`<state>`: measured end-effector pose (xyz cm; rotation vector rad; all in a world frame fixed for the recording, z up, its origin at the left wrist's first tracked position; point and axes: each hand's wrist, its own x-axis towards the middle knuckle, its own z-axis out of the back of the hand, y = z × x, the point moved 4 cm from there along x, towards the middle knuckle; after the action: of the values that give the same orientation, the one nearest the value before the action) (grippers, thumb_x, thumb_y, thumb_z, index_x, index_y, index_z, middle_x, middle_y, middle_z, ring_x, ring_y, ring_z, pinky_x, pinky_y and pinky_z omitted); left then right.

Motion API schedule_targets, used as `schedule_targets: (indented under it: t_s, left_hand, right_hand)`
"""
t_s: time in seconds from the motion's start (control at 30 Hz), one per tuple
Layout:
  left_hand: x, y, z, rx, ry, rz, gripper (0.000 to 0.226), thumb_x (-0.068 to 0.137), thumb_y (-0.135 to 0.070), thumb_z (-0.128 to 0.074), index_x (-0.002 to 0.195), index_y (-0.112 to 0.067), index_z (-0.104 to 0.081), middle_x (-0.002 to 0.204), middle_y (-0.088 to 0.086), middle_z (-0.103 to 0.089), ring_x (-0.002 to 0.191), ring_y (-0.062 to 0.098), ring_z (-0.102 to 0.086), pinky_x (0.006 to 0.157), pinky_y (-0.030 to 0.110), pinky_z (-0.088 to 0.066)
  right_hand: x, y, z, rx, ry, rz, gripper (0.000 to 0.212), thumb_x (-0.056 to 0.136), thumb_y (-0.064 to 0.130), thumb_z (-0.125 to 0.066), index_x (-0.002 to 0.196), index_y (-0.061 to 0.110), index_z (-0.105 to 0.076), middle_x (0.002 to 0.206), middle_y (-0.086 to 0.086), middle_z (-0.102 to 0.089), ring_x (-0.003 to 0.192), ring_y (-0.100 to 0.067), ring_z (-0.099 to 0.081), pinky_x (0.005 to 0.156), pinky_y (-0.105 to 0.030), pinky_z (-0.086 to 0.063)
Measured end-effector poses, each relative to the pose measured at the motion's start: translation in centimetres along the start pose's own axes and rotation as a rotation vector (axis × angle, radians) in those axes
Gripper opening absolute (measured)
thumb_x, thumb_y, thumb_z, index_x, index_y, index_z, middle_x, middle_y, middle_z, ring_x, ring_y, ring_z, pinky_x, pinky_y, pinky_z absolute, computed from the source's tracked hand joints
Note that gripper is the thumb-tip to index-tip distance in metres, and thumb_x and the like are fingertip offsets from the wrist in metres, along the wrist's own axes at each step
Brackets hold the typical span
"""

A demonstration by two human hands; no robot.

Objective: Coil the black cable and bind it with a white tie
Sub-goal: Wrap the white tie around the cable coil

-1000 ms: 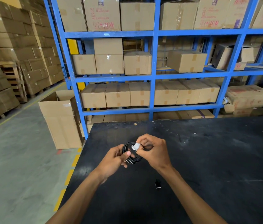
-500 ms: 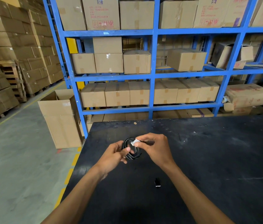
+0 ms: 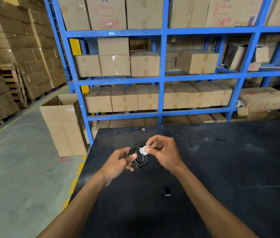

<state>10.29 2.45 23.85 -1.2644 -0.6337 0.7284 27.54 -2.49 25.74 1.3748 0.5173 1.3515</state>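
Note:
The black cable (image 3: pixel 141 160) is wound into a small coil held just above the black table (image 3: pixel 221 169). My left hand (image 3: pixel 118 161) grips the coil's left side, thumb lying across the loops. My right hand (image 3: pixel 165 152) pinches the white tie (image 3: pixel 143 149), which wraps over the coil's upper right part. The tie's ends are hidden under my right thumb and fingers.
A small black part (image 3: pixel 167 192) lies on the table nearer to me, between my forearms. An open cardboard box (image 3: pixel 63 124) stands on the floor off the table's left corner. Blue shelving (image 3: pixel 160 78) full of boxes rises behind the table's far edge.
Both hands and the coil have stayed in about the same place. My right fingers have shifted on the white tie, and the coil has tilted slightly.

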Motion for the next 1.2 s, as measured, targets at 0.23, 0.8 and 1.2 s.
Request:
schedule_targets:
  t_s: [0.23,0.8,1.2]
  left_hand:
    - [0.0,0.1,0.1,-0.069,0.034,0.023,0.020,0.097,-0.018,-0.056,0.113,-0.015,-0.067,0.111,0.020,-0.069,0.090,0.027,-0.063,0.078,0.030,-0.057]
    - [-0.4,1.5,-0.5,-0.215,0.090,0.058,0.023,0.095,-0.018,-0.057,0.112,-0.009,-0.069,0.103,0.012,-0.074,0.086,0.015,-0.068,0.071,0.024,-0.056]
    - [-1.6,1.1,-0.2,-0.017,0.125,0.046,0.025,0.098,-0.017,-0.054,0.118,-0.007,-0.064,0.109,0.022,-0.070,0.090,0.023,-0.063,0.074,0.026,-0.056]
  right_hand:
    - [-0.1,-0.7,-0.5,0.056,0.133,-0.090,0.020,0.086,0.017,-0.075,0.106,0.019,-0.077,0.098,0.000,-0.076,0.094,-0.010,-0.071,0.081,-0.020,-0.055]
    - [-1.4,-2.1,-1.0,0.171,-0.041,-0.201,0.016,0.086,0.007,-0.074,0.072,0.007,-0.065,0.085,-0.016,-0.077,0.074,-0.018,-0.073,0.071,-0.034,-0.060]
    - [-2.4,-1.1,-1.3,0.143,0.329,-0.173,0.022,0.085,0.009,-0.073,0.099,0.008,-0.056,0.096,-0.011,-0.076,0.080,-0.020,-0.070,0.060,-0.028,-0.058]
